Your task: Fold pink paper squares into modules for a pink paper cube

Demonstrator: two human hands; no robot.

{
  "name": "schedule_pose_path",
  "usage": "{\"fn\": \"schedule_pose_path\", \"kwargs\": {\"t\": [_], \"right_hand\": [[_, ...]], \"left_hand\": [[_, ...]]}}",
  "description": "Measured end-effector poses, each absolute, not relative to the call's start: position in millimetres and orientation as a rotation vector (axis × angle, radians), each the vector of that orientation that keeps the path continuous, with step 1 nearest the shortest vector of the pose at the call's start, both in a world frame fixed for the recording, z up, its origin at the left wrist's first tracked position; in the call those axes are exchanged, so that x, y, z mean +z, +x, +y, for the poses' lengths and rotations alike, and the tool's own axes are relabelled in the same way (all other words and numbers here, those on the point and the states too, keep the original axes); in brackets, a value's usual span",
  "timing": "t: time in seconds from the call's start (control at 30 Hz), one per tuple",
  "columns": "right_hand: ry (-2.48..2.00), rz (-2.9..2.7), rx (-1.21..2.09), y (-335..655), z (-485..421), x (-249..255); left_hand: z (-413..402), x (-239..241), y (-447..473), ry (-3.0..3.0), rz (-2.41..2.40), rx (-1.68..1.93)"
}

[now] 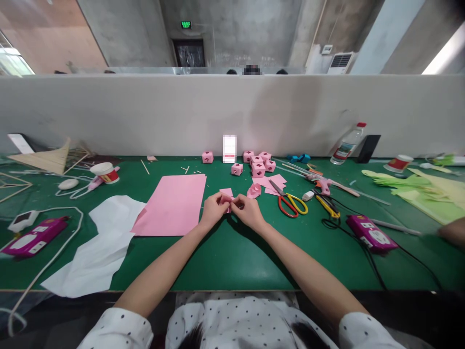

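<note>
Between my two hands is a small piece of pink paper [226, 192], partly hidden by the fingers. My left hand [215, 207] pinches its left side, and my right hand [247, 209] pinches its right side; the fingertips almost meet. Just beyond my right hand sits a curled pink paper piece [254, 190], beside some flat pink paper pieces [278, 182]. Scissors with red and yellow handles [288, 206] lie to the right, blades over the paper. Several folded pink paper cubes [257, 168] with dark diamond marks are grouped farther back. A large pink sheet [174, 203] lies left of my left hand.
White crumpled paper [105, 242] lies at the left. A pink glue gun [323, 185], a yellow cutter [328, 207], and a purple packet [371, 233] with cables are at the right. A bottle [348, 144] leans by the partition [163, 111]. Another person's hand [452, 231] shows at the right edge.
</note>
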State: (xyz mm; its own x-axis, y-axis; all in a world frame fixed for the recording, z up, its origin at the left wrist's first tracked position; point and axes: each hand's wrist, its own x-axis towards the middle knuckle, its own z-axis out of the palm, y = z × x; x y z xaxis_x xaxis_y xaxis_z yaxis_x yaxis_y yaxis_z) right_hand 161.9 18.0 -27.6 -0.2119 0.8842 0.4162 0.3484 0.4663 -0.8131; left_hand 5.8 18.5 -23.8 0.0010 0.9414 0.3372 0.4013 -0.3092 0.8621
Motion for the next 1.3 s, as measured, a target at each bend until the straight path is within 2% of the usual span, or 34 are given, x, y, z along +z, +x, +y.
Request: {"fn": "schedule_pose_path", "kwargs": {"t": [0.47,0.53,0.73,0.83,1.3], "right_hand": [[-1.127,-1.791,0.644,164,18,-24],[-1.114,-1.711,0.742,164,21,-23],[-1.054,-1.109,1.373,169,30,-14],[-1.011,-1.012,1.524,170,30,-14],[-0.964,-1.213,1.624,170,28,-22]], "left_hand": [[22,-27,5,1.501,1.362,1.433],[23,-27,4,1.502,1.366,1.439],[22,-24,4,1.505,1.275,1.418],[21,-24,5,1.497,1.174,1.374],[20,-28,3,1.659,1.275,1.375]]}}
